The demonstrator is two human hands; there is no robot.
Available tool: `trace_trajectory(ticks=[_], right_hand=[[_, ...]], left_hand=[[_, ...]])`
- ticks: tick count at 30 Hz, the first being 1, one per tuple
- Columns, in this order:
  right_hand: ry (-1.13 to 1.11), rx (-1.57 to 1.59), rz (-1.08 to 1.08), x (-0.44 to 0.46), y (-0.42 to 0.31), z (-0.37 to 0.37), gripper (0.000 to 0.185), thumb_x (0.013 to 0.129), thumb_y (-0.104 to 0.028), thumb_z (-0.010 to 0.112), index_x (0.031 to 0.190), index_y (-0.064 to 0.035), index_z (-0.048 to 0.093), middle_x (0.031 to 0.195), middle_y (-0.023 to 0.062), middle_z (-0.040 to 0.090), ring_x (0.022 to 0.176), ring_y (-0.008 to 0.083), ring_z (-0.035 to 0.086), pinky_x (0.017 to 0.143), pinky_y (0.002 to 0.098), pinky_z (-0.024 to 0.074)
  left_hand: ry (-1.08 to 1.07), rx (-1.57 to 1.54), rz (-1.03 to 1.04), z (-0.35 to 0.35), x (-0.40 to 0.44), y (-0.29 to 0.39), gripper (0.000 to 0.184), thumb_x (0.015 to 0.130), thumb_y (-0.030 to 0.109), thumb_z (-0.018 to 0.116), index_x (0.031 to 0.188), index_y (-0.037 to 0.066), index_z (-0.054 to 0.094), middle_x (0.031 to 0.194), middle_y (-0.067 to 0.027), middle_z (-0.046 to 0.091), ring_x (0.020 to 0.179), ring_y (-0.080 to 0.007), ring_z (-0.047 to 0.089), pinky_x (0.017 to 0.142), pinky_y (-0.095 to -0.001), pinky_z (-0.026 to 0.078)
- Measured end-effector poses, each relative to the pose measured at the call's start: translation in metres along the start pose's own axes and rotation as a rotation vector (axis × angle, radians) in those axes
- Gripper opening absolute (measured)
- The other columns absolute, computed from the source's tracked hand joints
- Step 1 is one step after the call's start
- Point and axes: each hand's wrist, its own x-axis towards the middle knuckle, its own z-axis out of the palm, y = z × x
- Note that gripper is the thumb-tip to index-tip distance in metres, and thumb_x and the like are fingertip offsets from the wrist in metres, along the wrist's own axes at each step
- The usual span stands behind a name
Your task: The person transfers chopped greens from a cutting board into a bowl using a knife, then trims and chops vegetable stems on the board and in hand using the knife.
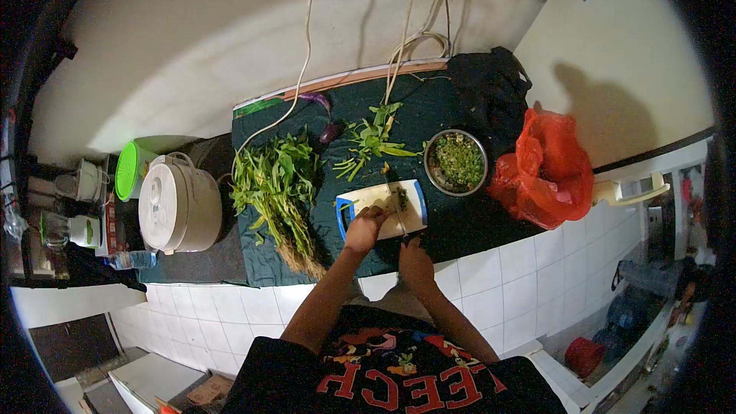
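Board [415,213]: centre of the frame, on the counter [452,224]; a small dark green heap [402,198] lies on it, apparently cut.
Right hand [414,254]: at the board's near edge, closed around what appears to be a knife [399,219], blade pointing up the frame across the board.
Left hand [368,225]: fingers bent down on the board's left part; cannot tell whether anything is gripped beneath.
Bowl [457,195]: right of centre, well filled with chopped greens [455,159]; judged the finished portion.
Sprigs [373,142]: above the board, loose, whole; judged uncut.
Bundle [277,188]: left of the board, large, roots on; no cutting evident.
Eggplant [330,133]: upper centre, whole.
Progress: judged partway; much cut, but plenty of whole greens remain if all are meant for chopping.
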Motion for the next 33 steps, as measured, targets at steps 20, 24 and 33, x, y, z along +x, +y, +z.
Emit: trace_trajectory(ticks=[20, 24, 33], right_hand=[[0.016, 0.111, -0.1, 0.013, -0.008, -0.01, 0.039, 0.099, -0.031, 0.042, 0.112, 0.0057, 0.046, 0.083, 0.0262, 0.066, 0.078, 0.0413, 0.067, 0.068, 0.0521, 0.0541], [0.073, 0.037, -0.149, 0.007, 0.0, 0.011, 0.039, 0.099, -0.032, 0.042, 0.109, 0.0056, 0.048, 0.083, 0.0251, 0.066, 0.077, 0.0428, 0.067, 0.068, 0.0522, 0.0541], [-0.028, 0.055, -0.074, 0.019, -0.012, 0.0, 0.041, 0.099, -0.032, 0.042, 0.112, 0.0062, 0.045, 0.087, 0.0265, 0.066, 0.083, 0.0432, 0.066, 0.073, 0.0522, 0.053]], left_hand=[[0.088, -0.083, 0.016, 0.002, -0.002, -0.005, 0.023, 0.082, 0.009, 0.057, 0.102, 0.007, 0.067, 0.1, -0.0121, 0.06, 0.095, -0.0324, 0.059, 0.081, -0.0405, 0.051], [0.054, -0.091, -0.023, 0.003, -0.004, -0.007, 0.023, 0.081, 0.008, 0.057, 0.102, 0.008, 0.068, 0.102, -0.0131, 0.06, 0.096, -0.033, 0.059, 0.082, -0.0408, 0.051], [0.017, -0.118, -0.142, -0.002, 0.0, -0.006, 0.021, 0.082, 0.01, 0.058, 0.098, 0.011, 0.071, 0.1, -0.009, 0.064, 0.094, -0.0313, 0.06, 0.081, -0.041, 0.052]])
